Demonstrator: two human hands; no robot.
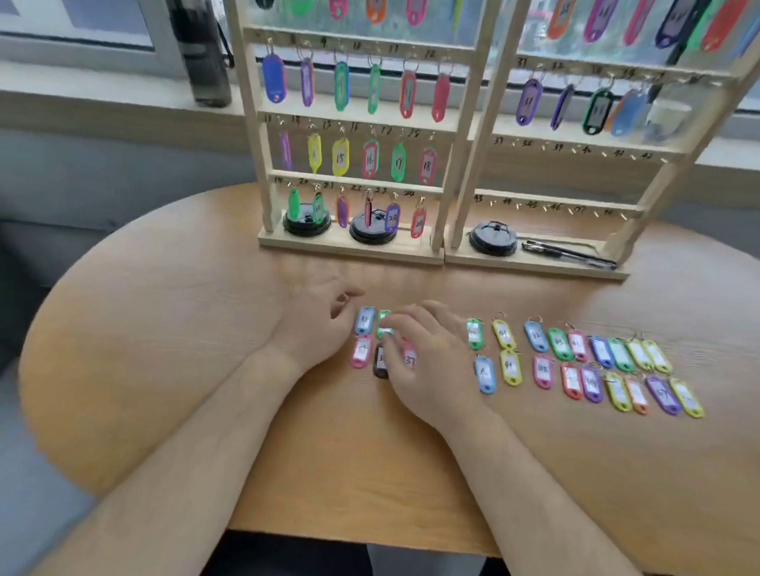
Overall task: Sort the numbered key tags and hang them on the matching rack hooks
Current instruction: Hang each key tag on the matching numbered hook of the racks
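Note:
Two wooden racks stand at the table's far side: the left rack [356,119] has tags on all its visible hooks, the right rack [566,141] has tags on its upper rows and bare hooks on its two lower rows. Several coloured numbered tags [585,369] lie in two rows on the table. My right hand [427,360] lies over a small cluster of tags, its fingertips on a green tag [384,327] and a black tag [381,362]; whether it pinches one is unclear. My left hand [312,324] rests beside a blue tag [364,320] with loosely curled fingers, holding nothing.
Three black round lids [491,238] sit on the rack bases, and two black pens [567,253] lie on the right base. A dark bottle [197,36] stands on the window sill at the back left. The wooden table's [168,342] near edge curves just below my forearms.

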